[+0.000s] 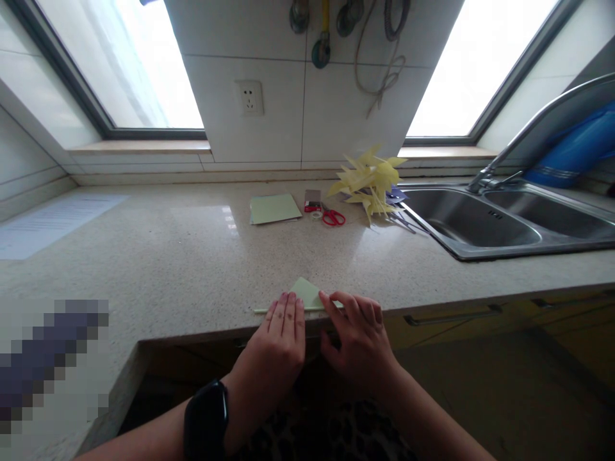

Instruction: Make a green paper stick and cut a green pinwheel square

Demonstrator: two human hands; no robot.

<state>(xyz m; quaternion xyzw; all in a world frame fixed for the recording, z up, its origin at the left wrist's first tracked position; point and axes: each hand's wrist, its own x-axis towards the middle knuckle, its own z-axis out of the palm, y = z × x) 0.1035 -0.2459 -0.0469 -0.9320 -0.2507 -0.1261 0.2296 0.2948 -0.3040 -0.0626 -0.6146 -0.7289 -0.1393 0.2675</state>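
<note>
A light green sheet of paper (306,291) lies at the counter's front edge, its near side rolled into a thin tube (260,311) that sticks out to the left. A pointed corner of the sheet faces away from me. My left hand (283,330) rests flat on the roll, fingers straight and side by side. On the other end, my right hand (358,326) touches the paper with its index fingertip; its other fingers are bent, and the thumb hangs apart below the edge. Both palms are hidden.
Behind lie a stack of green paper (275,209), red-handled scissors (333,218), a small tape ring (316,216) and yellow paper flowers (369,179). To the right is a steel sink (473,218) with a faucet (485,176). Printed sheets (52,221) lie far left.
</note>
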